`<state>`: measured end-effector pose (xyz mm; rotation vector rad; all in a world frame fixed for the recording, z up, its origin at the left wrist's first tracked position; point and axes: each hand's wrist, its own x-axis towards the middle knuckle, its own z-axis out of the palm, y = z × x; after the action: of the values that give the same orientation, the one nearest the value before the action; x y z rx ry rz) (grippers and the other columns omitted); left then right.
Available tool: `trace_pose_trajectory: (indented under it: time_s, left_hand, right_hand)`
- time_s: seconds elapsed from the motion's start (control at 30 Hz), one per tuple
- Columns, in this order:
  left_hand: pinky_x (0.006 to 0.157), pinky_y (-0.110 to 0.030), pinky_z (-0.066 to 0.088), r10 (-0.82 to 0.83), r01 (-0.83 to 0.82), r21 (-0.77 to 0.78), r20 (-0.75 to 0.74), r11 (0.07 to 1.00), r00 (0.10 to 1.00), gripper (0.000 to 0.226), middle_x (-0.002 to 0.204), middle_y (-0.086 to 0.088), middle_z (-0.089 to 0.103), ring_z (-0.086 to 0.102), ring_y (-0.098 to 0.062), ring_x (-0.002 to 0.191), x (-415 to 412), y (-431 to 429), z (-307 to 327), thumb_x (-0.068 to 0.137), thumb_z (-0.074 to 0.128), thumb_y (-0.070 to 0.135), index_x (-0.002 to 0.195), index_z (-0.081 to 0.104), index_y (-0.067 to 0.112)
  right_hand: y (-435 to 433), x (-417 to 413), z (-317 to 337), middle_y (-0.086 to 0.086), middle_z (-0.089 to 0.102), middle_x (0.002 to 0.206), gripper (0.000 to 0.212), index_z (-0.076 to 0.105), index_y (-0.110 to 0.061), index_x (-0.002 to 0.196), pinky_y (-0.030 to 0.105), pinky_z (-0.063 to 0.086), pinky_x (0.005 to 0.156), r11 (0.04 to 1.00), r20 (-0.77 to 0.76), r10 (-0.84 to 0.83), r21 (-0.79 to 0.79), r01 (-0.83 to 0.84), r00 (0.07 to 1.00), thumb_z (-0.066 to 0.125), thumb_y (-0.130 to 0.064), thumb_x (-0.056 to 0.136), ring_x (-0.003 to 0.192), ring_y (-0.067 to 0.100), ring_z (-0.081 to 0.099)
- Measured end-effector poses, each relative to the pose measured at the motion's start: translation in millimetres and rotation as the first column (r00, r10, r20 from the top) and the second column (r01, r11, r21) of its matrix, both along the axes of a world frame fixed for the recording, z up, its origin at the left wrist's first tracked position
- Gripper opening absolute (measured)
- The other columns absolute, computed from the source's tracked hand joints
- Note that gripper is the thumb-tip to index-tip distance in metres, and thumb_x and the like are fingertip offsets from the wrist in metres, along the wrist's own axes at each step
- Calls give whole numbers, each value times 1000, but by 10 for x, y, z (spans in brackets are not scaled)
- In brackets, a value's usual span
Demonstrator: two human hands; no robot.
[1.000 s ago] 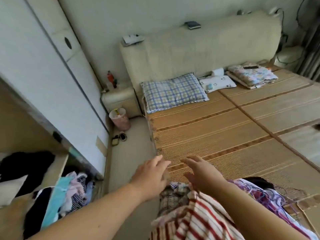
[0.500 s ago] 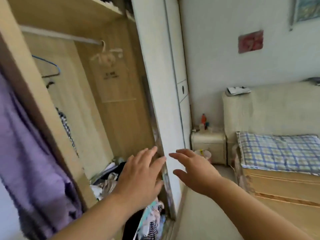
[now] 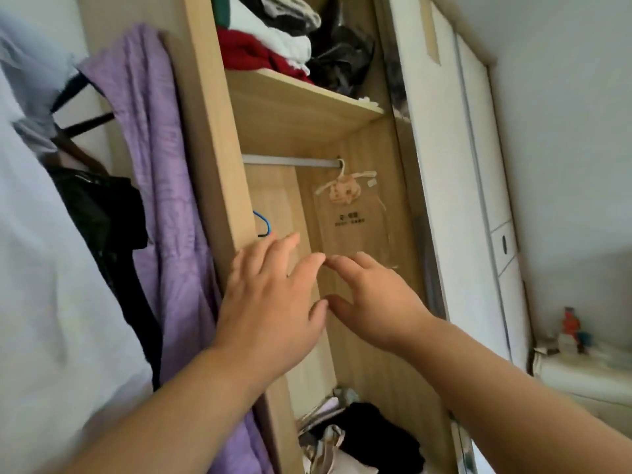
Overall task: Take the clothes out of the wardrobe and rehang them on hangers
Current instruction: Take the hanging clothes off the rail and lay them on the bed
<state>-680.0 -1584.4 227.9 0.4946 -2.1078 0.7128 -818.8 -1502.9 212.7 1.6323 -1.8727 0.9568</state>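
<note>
Head view (the only view).

**Hands.** Left hand (image 3: 270, 302) and right hand (image 3: 372, 302) are raised side by side in front of the open wardrobe (image 3: 219, 165). Fingers are straight and spread, and neither hand holds anything. The forefinger tips and thumb tips nearly meet; I cannot tell whether they touch. The left hand overlaps the front edge of the wardrobe's side panel, but contact is not confirmed.

**Task's things.**
- Heap of clothes (image 3: 362, 436): on the wardrobe floor, well below both hands. It is loose and jumbled, with black and pale pieces mixed.
- Folded clothes (image 3: 266, 42): red, white and dark, on the shelf (image 3: 301, 104) high above the hands.
- Rail (image 3: 290, 161): above the hands, under the shelf, mostly bare.
- Blue hanger (image 3: 263, 222): just above the left fingertips, partly hidden by the panel. What it hangs from is not visible.
- Small pale hanger (image 3: 345, 189): on the rail above the right hand, with a clear plastic bag (image 3: 355, 234) hanging beneath it.

**Surroundings.** A purple garment (image 3: 154, 165) hangs to the left of the left hand, outside the panel, with a black garment (image 3: 109, 227) further left. A white sliding door (image 3: 444, 200) is to the right of the right hand.

**Handling (judgement).**
- The heap looks like soft, light, limp fabric. Pieces will probably drag their neighbours along if pulled from the middle.
- It is better to pinch one piece at a collar or shoulder seam and lift it clear before spreading it.
- The blue hanger looks thin and stiff. Take it by the hook or neck.
- The folded stack will likely slump if a lower layer is tugged, so lift from the top.
</note>
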Motion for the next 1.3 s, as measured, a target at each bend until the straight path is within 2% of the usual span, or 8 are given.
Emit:
trace_pose_trajectory:
  time_s: [0.23,0.57,0.77,0.87,0.93,1.03,1.2,1.3]
  left_hand:
    - [107,-58,31,213,-245,-163,-191,956,958,57,151,-16,30,23,-39,136,-3,-334,670,69,74,26,124,58,22]
    - [115,-53,17,424,-511,-104,-431,853,796,62,155,-16,18,17,-45,138,-407,-469,1321,80,64,17,139,45,22]
    - [114,-56,22,476,-611,-234,-444,756,759,44,151,-19,30,29,-51,133,-432,-516,1285,79,61,17,123,61,19]
    - [112,-57,26,464,-613,-234,-471,754,750,41,150,-18,32,32,-52,131,-437,-531,1291,78,54,13,116,66,21]
    - [111,-56,27,453,-608,-218,-489,763,745,42,150,-16,33,32,-52,131,-437,-534,1293,77,53,7,112,69,24]
    - [108,-53,31,444,-596,-190,-502,781,742,46,151,-13,33,31,-50,132,-455,-505,1279,76,51,1,110,70,26]
    - [100,-52,40,440,-581,-142,-517,802,734,46,151,-9,34,31,-46,134,-478,-477,1284,74,50,1,106,71,27]
    - [95,-53,43,441,-574,-136,-506,808,741,46,151,-8,34,32,-44,134,-485,-476,1290,72,52,1,104,72,28]
  right_hand:
    - [-756,-367,504,0,46,136,57,34,-34,141,40,44,98,979,27,198,-45,-197,980,56,-39,89,120,21,50]
    - [-1818,-576,1208,8,46,141,66,29,-17,147,30,39,100,877,244,471,-30,-479,848,58,-35,90,125,24,48]
    - [-2283,-479,1417,12,48,137,79,14,-12,149,32,45,84,723,600,605,-139,-676,523,63,-28,89,104,24,56]
    - [-2489,-431,1483,14,58,105,42,37,-6,125,34,50,67,714,719,550,-141,-686,425,59,-11,89,80,23,62]
    - [-2569,-432,1518,7,51,79,10,44,-8,87,31,44,58,745,730,501,-89,-662,465,53,-9,91,61,18,52]
    - [-2712,-489,1557,3,47,77,29,39,-19,66,29,43,72,786,651,487,-35,-617,583,48,-14,93,72,21,47]
    - [-2817,-638,1580,9,52,91,25,61,-4,109,25,41,72,815,594,504,-87,-573,627,44,-14,94,82,24,47]
    - [-2755,-738,1597,12,58,81,27,63,1,107,26,40,60,808,570,557,-203,-554,604,44,-12,94,75,29,53]
